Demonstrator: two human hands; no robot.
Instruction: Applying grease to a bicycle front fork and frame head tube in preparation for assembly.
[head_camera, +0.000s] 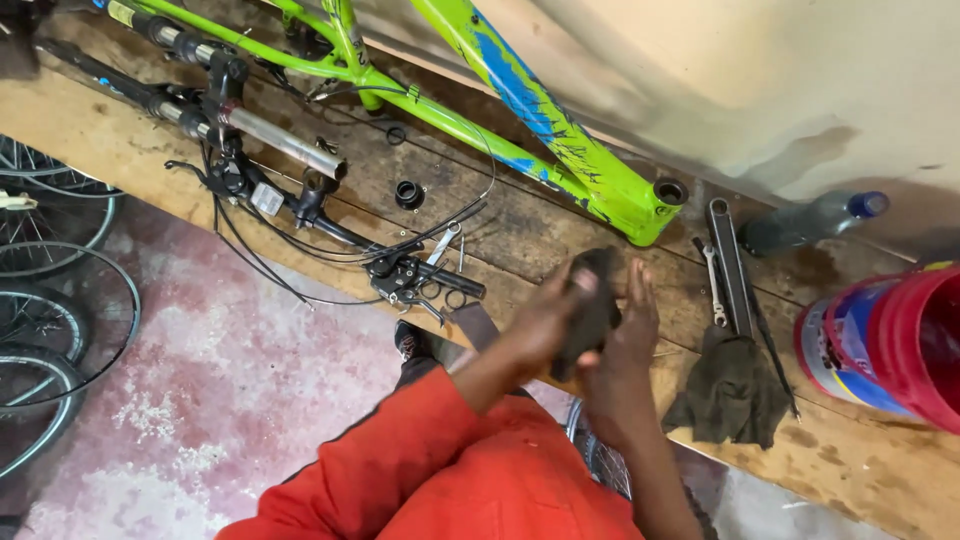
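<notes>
Over the near edge of the wooden table (120, 150), both hands meet around a dark rag (592, 300). The left hand (545, 320) has its grip closed on the rag, fingers curled over its top and left side. The right hand (625, 345) lies against the rag's right side with the fingers fairly straight and together, pointing to the far side, pressing the cloth rather than wrapping it. The rag is blackish, crumpled and bunched into a thick wad; whether anything is folded inside it cannot be told.

Just right of the hands, a second grimy cloth (730, 395) lies on the table, with a spanner (714, 290) and a long dark metal bar (735, 265) beyond it. At the right edge stands a red round tub (890, 340) with a blue and white label band around its side. Far right, a dark plastic bottle (810, 222) with a blue cap lies on its side by the wall. A green and blue bicycle frame (540, 130) stretches along the far side, with a handlebar and cables (300, 200) to the left.
</notes>
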